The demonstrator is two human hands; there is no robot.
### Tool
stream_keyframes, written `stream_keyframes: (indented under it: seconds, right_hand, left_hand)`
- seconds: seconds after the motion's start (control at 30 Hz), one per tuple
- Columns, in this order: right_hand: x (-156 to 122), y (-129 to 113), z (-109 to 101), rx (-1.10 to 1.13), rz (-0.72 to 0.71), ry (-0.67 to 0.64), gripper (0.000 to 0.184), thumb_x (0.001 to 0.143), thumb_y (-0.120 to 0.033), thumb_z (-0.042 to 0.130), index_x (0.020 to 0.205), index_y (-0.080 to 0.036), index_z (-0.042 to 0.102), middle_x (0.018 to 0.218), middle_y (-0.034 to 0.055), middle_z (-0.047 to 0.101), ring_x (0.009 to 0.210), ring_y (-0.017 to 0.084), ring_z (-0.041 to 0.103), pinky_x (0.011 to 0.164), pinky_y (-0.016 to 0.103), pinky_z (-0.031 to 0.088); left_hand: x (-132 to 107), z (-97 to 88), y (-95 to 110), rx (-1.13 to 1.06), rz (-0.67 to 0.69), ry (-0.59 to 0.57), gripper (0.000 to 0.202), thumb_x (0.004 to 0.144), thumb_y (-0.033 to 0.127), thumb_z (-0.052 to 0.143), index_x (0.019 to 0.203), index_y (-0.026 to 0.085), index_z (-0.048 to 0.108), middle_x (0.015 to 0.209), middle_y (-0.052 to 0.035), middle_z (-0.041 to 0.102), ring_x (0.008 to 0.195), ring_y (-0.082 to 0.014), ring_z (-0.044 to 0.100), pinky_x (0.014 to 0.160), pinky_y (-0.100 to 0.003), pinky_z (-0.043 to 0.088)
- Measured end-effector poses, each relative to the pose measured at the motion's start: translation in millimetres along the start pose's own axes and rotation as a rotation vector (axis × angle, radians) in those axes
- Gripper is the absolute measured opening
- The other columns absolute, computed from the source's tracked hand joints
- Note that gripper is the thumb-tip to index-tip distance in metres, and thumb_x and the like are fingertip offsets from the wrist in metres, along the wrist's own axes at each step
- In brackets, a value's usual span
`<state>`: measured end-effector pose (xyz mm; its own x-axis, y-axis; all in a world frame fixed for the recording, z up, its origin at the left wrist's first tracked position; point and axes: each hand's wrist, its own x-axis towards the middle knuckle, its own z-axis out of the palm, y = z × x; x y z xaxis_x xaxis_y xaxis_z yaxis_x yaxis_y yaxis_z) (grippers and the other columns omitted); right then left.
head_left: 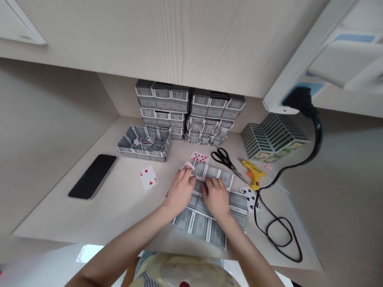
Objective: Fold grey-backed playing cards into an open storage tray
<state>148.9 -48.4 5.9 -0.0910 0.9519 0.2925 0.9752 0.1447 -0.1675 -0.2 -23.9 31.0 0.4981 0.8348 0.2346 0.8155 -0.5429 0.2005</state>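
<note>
A flat panel of joined playing cards (202, 225), grey patterned backs up, lies at the desk's front with side flaps spreading from it. My left hand (181, 190) is at its upper left, fingers bent and closed on the panel's edge. A red-marked card (188, 165) shows just past those fingertips. Beside it, my right hand (216, 195) has its fingers curled and closed against a raised strip of the same panel. What lies beneath both palms is hidden. Behind the panel is a ten of diamonds (200, 157).
Black scissors (226, 159) and a yellow glue gun (253, 173) with a black cord (277, 219) lie right, near a clubs card (249, 197). Left are a two of hearts (148, 177), a phone (92, 176) and an open card box (143, 153). Stacked card boxes (163, 99) stand behind.
</note>
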Motion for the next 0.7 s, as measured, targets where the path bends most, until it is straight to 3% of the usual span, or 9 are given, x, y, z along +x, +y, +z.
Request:
stream_keyframes:
  seconds: [0.13, 0.37, 0.53, 0.7]
  right_hand:
    - [-15.8, 4.4, 3.1, 0.026, 0.030, 0.040, 0.021, 0.083, -0.019, 0.043, 0.096, -0.017, 0.060, 0.090, 0.0084, 0.060, 0.088, 0.022, 0.048, 0.077, 0.034, 0.037]
    - [-12.6, -1.6, 15.9, 0.022, -0.116, 0.004, 0.029, 0.083, -0.013, 0.042, 0.107, -0.014, 0.056, 0.098, 0.0100, 0.060, 0.095, 0.021, 0.047, 0.081, 0.032, 0.040]
    - [-2.6, -20.4, 15.5, 0.036, -0.188, -0.055, 0.027, 0.081, -0.013, 0.045, 0.104, -0.014, 0.057, 0.098, 0.0102, 0.060, 0.095, 0.021, 0.047, 0.080, 0.031, 0.041]
    - [-0.7, -25.1, 13.1, 0.088, -0.158, -0.049, 0.025, 0.082, -0.014, 0.042, 0.101, -0.016, 0.059, 0.096, 0.0085, 0.060, 0.093, 0.021, 0.048, 0.080, 0.032, 0.041]
  left_hand:
    - [-2.8, 15.4, 8.9, -0.094, 0.100, -0.100, 0.025, 0.080, 0.008, 0.039, 0.097, 0.015, 0.055, 0.105, -0.0092, 0.051, 0.100, -0.0212, 0.048, 0.087, -0.037, 0.042]
    - [-15.4, 28.7, -6.8, -0.116, 0.034, -0.029, 0.032, 0.081, 0.011, 0.040, 0.112, 0.015, 0.049, 0.117, -0.0116, 0.050, 0.112, -0.0211, 0.045, 0.095, -0.038, 0.038]
    - [-28.1, 25.2, -20.7, -0.040, -0.013, -0.033, 0.034, 0.082, 0.010, 0.037, 0.113, 0.011, 0.050, 0.121, -0.0132, 0.050, 0.116, -0.0208, 0.043, 0.099, -0.037, 0.036]
    - [-25.1, 14.0, -17.6, 0.022, -0.075, -0.104, 0.039, 0.078, 0.002, 0.035, 0.112, 0.009, 0.051, 0.115, -0.0130, 0.053, 0.111, -0.0204, 0.047, 0.094, -0.035, 0.039]
